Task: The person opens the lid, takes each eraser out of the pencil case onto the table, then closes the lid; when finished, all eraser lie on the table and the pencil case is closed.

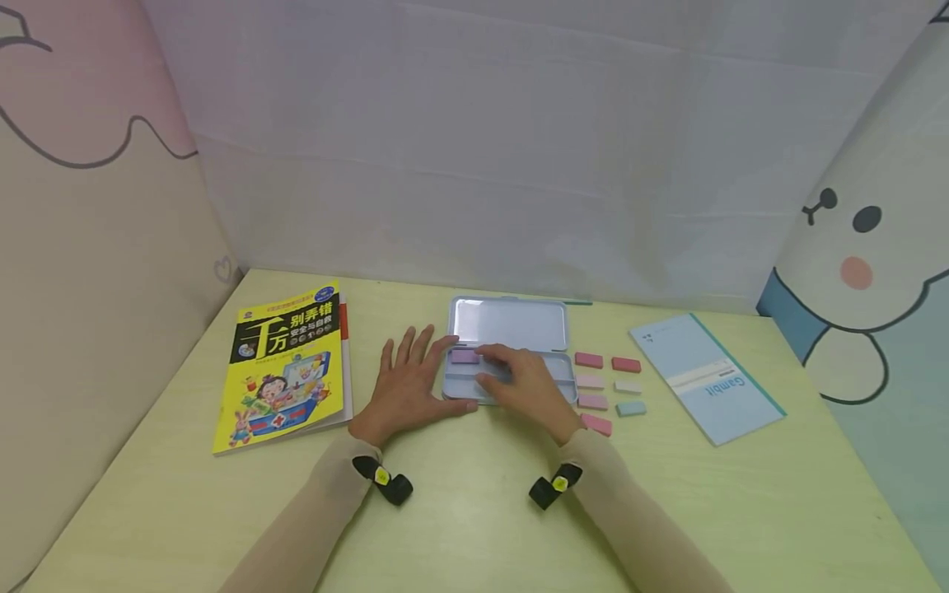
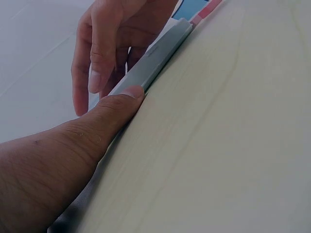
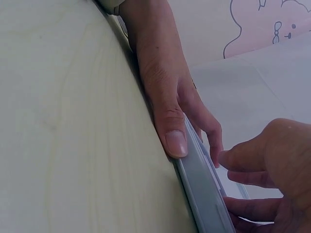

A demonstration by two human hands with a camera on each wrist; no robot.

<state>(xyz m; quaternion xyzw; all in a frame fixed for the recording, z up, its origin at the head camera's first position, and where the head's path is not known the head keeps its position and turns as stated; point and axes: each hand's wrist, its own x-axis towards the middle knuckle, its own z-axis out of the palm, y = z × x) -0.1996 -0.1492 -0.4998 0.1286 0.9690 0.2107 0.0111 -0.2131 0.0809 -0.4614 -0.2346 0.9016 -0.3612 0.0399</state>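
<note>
A pale blue hinged case (image 1: 511, 323) lies with its lid laid back on the table. In its back left compartment sits a small purple block (image 1: 465, 357). My left hand (image 1: 415, 379) braces the case's left side, fingers spread, its thumb along the front edge. That thumb (image 2: 124, 99) presses on the case's rim (image 2: 163, 56) in the left wrist view. Over the case's middle is my right hand (image 1: 530, 383), its index fingertip right at the block's right end and its thumb lower, above the front compartment. In the right wrist view its fingers (image 3: 252, 208) partly overlap the case.
Right of the case lie several small blocks in two columns, among them a dark pink one (image 1: 626, 365), a white one (image 1: 628, 386) and a blue one (image 1: 631, 408). A light blue notebook (image 1: 704, 379) is farther right. A yellow book (image 1: 285, 371) lies at left on another book.
</note>
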